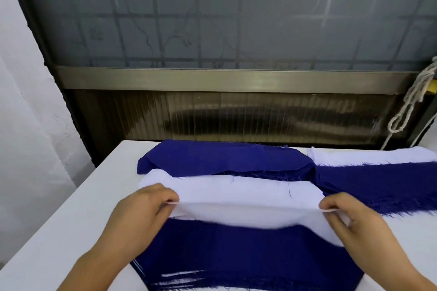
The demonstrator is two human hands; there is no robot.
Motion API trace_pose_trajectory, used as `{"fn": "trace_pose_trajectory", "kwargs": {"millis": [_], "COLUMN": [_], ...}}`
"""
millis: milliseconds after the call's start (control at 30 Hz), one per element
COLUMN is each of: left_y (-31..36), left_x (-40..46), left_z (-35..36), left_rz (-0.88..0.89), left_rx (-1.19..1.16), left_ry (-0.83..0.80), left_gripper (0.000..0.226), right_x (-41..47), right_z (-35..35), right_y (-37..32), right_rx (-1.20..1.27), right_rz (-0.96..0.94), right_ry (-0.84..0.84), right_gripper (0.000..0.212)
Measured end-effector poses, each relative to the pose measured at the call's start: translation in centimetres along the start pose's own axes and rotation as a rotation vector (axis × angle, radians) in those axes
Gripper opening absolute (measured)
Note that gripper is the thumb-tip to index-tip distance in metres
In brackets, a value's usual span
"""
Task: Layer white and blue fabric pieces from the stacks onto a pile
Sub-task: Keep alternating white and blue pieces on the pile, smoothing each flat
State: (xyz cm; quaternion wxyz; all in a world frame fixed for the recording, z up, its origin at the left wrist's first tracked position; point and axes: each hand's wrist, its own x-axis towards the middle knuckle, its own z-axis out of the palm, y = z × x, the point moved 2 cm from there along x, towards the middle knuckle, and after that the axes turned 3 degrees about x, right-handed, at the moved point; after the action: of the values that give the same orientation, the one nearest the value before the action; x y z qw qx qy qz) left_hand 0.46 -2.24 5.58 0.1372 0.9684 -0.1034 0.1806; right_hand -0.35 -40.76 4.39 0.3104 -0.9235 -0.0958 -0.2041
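Pile: the blue-topped pile [248, 250] lies nearest on the white bench [71, 231], frayed threads at its front edge.
Hands: the left hand [142, 208] and right hand [350, 215] each pinch one end of a white fabric piece [241, 210], held stretched just above the pile.
Handling: the piece looks thin, limp and light; end grips seem needed to keep it flat, as the middle sags.
Stacks: a white stack [236, 190] lies beyond, then a blue stack [222, 157]; more blue fabric [378, 184] and white fabric [369, 155] lie right.
Obstacles: loose threads may snag; a knotted rope [409, 106] hangs far right, well apart.
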Motion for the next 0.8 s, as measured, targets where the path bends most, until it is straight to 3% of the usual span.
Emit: {"fn": "trace_pose_trajectory", "kwargs": {"millis": [67,133,233,333,667,800], "left_y": [0.0,-0.3,-0.5,-1.0,-1.2,-0.9], "left_x": [-0.4,-1.3,-3.2,-4.7,-5.6,-5.7], "left_z": [-0.1,0.5,2.4,4.3,4.9,4.5], "left_rz": [0.054,0.169,0.343,0.411,0.352,0.298], "left_rx": [-0.01,0.008,0.014,0.032,-0.038,-0.092], "left_ry": [0.207,0.321,0.244,0.122,0.005,-0.051], "left_gripper": [0.027,0.019,0.026,0.033,0.034,0.018], "right_x": [-0.3,-1.2,-2.9,-4.0,-4.2,-4.5], "right_z": [-0.2,0.1,1.2,2.2,2.1,1.3], "right_y": [-0.2,0.3,2.2,3.2,3.3,2.9], "right_rx": [-0.121,-0.236,-0.269,-0.246,-0.137,-0.068], "right_rz": [-0.237,-0.393,-0.505,-0.524,-0.42,-0.358], "right_ry": [0.181,0.261,0.2,0.055,-0.141,-0.209], "right_gripper": [0.019,0.025,0.037,0.046,0.032,0.016]}}
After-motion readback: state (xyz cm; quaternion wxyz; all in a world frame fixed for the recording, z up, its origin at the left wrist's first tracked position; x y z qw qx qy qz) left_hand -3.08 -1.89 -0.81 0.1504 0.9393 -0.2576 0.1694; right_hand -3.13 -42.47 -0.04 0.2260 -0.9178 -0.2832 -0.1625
